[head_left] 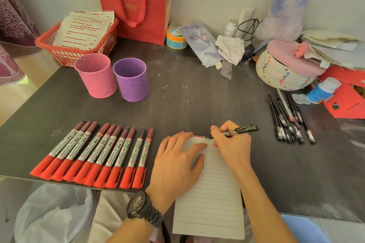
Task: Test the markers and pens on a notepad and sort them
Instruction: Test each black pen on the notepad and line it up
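Gripping a black pen [243,130], the right hand [231,144] is sitting over the top edge of the lined notepad [213,193]. The fingers are curling round the front part of the pen. The pen is lying almost flat. Its back end is pointing to the right and a little away. Its tip is pointing left, down at the top of the page. The fingers are hiding most of the tip, so I cannot tell if it is touching the paper.

The left hand [177,160] is lying flat on the notepad with its fingers straight and spread. It is pressing the page down and holding nothing.

The notepad is lying on the dark table [197,94] right in front of the person, with its long side running toward them.

The red markers [94,154] are waiting in a neat row to the left, just beside the left hand. The other black pens [290,122] are lying in a heap to the right, nearer the right hand. The pink cup [95,75] and the purple cup [130,79] are standing far back on the left.

I think the pen is about to be tried on the top line. For that, the tip is needing only a small push down and sideways along the line. The cups are lying well away to the left, across from the hand with the pen, so the sorting reach is looking like a long one.
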`<state>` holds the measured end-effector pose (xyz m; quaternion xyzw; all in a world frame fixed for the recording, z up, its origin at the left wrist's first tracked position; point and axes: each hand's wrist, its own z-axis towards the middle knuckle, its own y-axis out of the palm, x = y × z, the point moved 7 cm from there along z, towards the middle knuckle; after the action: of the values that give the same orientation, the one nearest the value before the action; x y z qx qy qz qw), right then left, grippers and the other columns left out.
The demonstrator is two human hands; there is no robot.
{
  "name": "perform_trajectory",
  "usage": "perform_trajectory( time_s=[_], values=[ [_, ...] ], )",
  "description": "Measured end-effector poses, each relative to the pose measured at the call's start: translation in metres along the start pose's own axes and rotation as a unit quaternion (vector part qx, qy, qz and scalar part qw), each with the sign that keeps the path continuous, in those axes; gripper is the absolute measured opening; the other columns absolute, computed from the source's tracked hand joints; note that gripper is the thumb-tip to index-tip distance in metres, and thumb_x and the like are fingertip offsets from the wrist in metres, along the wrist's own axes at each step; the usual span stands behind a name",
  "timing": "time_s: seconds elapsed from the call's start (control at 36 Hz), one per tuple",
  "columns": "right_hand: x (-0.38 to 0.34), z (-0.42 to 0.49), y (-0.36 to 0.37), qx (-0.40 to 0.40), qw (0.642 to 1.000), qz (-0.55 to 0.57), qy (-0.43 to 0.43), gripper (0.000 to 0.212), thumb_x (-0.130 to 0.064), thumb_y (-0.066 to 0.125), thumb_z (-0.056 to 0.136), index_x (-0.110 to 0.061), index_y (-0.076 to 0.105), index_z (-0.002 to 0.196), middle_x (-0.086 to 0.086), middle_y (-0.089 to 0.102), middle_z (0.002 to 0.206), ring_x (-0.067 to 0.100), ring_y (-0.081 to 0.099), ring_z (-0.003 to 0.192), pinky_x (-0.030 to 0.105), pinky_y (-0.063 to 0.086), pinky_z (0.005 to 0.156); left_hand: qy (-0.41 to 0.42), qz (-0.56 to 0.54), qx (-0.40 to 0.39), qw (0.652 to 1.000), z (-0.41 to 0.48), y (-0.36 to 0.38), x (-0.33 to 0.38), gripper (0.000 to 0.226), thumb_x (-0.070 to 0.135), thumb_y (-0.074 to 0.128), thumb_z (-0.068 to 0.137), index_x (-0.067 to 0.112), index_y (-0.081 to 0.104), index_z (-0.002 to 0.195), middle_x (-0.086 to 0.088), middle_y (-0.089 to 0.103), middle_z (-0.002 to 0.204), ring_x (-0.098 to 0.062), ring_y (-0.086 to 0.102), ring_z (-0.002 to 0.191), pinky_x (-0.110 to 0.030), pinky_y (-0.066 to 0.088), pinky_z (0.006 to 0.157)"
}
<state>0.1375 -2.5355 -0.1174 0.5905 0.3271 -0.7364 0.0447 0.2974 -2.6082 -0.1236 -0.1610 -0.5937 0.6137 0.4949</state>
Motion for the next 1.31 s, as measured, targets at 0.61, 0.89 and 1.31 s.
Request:
perform_trajectory(
  time_s=[0.61,0.89,1.31],
  values=[
    [0.0014,0.0011,-0.0009,0.003,1.000,-0.011,-0.007,0.028,-0.023,0.070,0.091,-0.020,0.060,0.065,-0.005,0.066,0.052,0.001,0.062,0.053,0.005,0.043,0.054,-0.002,0.000,0.007,1.000,-0.0007,-0.0016,0.0003,0.033,0.048,0.047,0.094,0.042,0.063,0.122,0.005,0.055,0.138,-0.019,0.047,0.132,-0.044,0.034,0.113],
    [0.0038,0.0018,-0.0006,0.008,1.000,-0.021,-0.002,0.027,-0.024,0.070,0.091,-0.021,0.060,0.066,-0.007,0.066,0.054,0.004,0.064,0.058,0.017,0.043,0.056,-0.001,-0.003,0.005,1.000,-0.0008,-0.0013,0.0002,0.034,0.049,0.044,0.095,0.043,0.062,0.124,0.006,0.054,0.139,-0.018,0.046,0.133,-0.044,0.034,0.114],
    [0.0048,0.0027,-0.0001,0.000,1.000,-0.014,-0.001,0.029,-0.022,0.069,0.090,-0.017,0.058,0.065,-0.001,0.065,0.052,0.000,0.059,0.050,0.011,0.042,0.053,-0.002,-0.012,0.001,1.000,-0.0007,-0.0019,0.0000,0.033,0.049,0.045,0.096,0.044,0.061,0.125,0.007,0.052,0.141,-0.017,0.043,0.135,-0.043,0.029,0.116]
  ],
)
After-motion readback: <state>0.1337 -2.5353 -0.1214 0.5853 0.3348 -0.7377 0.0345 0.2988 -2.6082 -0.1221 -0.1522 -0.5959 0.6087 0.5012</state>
